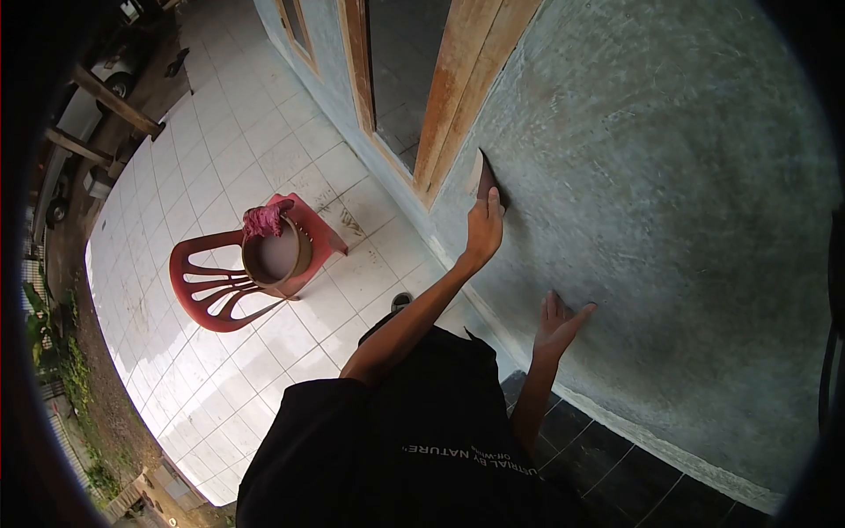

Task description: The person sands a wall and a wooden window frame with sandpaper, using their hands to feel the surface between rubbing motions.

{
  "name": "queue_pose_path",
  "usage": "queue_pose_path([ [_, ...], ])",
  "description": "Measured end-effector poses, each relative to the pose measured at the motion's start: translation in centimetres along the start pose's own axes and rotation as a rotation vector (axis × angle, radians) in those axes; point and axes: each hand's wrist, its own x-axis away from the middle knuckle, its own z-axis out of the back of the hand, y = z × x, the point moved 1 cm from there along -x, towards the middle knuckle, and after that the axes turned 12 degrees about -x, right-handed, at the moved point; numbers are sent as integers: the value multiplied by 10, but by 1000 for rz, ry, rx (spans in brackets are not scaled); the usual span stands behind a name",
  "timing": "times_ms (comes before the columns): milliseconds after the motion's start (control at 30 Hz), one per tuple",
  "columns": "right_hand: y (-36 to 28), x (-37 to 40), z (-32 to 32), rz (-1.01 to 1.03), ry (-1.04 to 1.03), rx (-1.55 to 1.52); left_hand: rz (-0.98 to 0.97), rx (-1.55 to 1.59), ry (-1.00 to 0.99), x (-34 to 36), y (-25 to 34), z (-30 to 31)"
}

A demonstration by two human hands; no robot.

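Against the grey-green plastered wall, beside the wooden frame, my left hand is closed on what looks like a piece of sandpaper. It is curled, brown on one side and cream on the other, and its pointed top stands above my fingers. Lower on the wall is my right hand, its fingers spread and holding nothing. Its fingertips seem to touch the plaster. Behind my left arm, a bucket of cloudy liquid stands on a red plastic chair, with a wet pink-red rag over its rim.
A wooden frame with a dark pane borders the wall. White tiles cover the floor to the left, and dark tiles lie at the wall's foot. Beyond the tile edge are wooden posts, plants and parked vehicles.
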Motion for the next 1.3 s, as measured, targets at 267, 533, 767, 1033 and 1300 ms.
queue_pose_path([
  [267,4,0,0,5,-26,47,145,5,-122,11,-23,-2],
  [533,14,-6,-12,-34,-46,67,157,90,-100,6,-26,-1],
  [767,16,1,-39,-54,-31,115,303,5,24,-11,-58,-22],
  [1033,14,0,-33,-63,-50,173,244,14,60,-19,-64,-25],
  [1300,6,-5,-25,-143,-72,187,191,-32,41,-14,-26,-11],
])
